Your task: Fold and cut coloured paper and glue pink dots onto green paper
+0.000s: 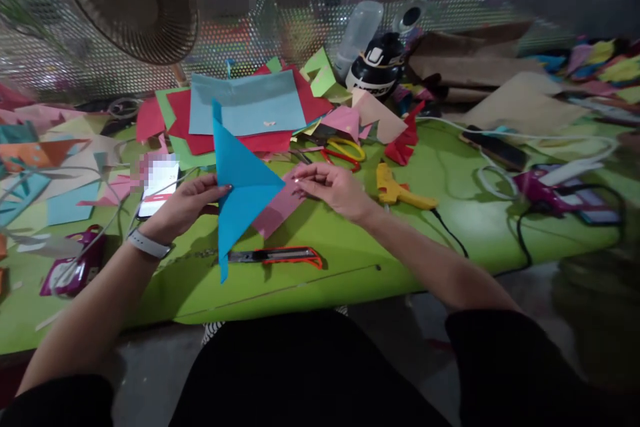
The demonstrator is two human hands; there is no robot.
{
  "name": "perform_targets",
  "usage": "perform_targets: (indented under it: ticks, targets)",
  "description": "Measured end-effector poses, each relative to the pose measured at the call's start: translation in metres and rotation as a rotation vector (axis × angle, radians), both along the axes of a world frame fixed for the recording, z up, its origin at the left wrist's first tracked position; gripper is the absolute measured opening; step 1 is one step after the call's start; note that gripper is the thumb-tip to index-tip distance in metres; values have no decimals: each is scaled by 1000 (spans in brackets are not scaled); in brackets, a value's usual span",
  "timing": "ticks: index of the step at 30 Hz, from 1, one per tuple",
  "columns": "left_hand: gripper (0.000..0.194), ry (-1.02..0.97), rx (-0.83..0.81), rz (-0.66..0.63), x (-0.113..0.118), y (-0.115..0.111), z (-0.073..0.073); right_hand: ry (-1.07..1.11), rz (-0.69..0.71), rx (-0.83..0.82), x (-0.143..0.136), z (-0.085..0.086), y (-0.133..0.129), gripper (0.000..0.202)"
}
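A blue sheet of folded paper (245, 170) is held upright above the table, its point toward the right and a crease running across its middle. My left hand (197, 197) pinches its left edge between thumb and fingers. Just off the pointed tip is my right hand (333, 188), thumb and fingertips drawn together; whether something tiny is between them I cannot make out. Behind and below the blue paper lies a pink strip of paper (277, 213), partly hidden. A utility knife (287, 255) with an orange edge lies under the blue paper's lower corner.
A yellow glue gun (400, 190) lies right of my right hand. Scissors (345, 150) and coloured paper sheets (245, 103) cover the back. A phone (159, 187) is at left, a dark jug (375, 70) behind, a fan (133, 3) at back left. Cables cross both sides.
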State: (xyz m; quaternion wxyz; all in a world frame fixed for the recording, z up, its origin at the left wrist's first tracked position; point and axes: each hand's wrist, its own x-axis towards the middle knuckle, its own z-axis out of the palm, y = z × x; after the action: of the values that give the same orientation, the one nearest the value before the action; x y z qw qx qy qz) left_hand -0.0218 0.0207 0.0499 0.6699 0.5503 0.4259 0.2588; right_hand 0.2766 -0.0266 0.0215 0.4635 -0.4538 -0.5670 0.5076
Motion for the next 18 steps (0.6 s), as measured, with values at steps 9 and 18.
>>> perform_targets:
  ticks: [9, 18]
  targets:
    - [33, -63, -2, 131, -15, 11, -7, -470, -327, 101, 74, 15, -38, 26]
    - [26, -45, -63, 241, -17, 8, -18, -1314, -62, 115, 63, 12, -59, 24]
